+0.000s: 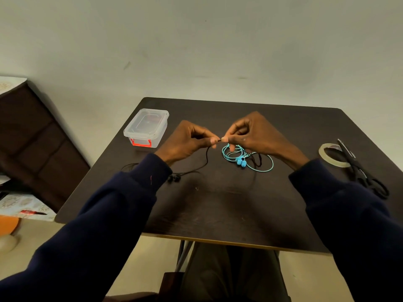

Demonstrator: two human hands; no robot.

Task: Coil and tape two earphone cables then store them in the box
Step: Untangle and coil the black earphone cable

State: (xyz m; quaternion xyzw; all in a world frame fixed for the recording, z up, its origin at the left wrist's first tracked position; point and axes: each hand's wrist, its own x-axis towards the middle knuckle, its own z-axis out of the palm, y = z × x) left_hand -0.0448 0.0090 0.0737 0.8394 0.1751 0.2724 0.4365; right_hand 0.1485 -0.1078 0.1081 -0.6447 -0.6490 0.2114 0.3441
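Nearest the body, two dark blue sleeves (122, 205) reach forward over the near edge of the dark wooden table (218, 205), which leaves a bare working patch in front of the person. Just beyond the left cuff lie the black earbuds (174, 178), resting on the tabletop while their black cable (206, 156) rises from them to the hands; letting the buds lie flat probably keeps the wire slack and free to wind.

Above the middle of the table the left hand (187, 140) and the right hand (255, 134) meet fingertip to fingertip, each pinching the black cable near its end with thumb and forefinger closed tight on it, only a short stretch of wire showing between them. That narrow two-handed pinch looks like the start of the first loop, so coiling appears barely begun.

Directly under the right hand sits the blue earphone set (242, 158), loosely bundled on the table and untaped, waiting its turn; part of the black wire seems to cross it.

At the right, within easy reach, the roll of clear tape (325, 159) lies flat with black scissors (362, 171) laid across its rim, ready for the binding step.

Farthest left, near the table's back edge, stands the clear plastic box (146, 127) with red latches, lid on, nothing stored inside as far as I can tell.
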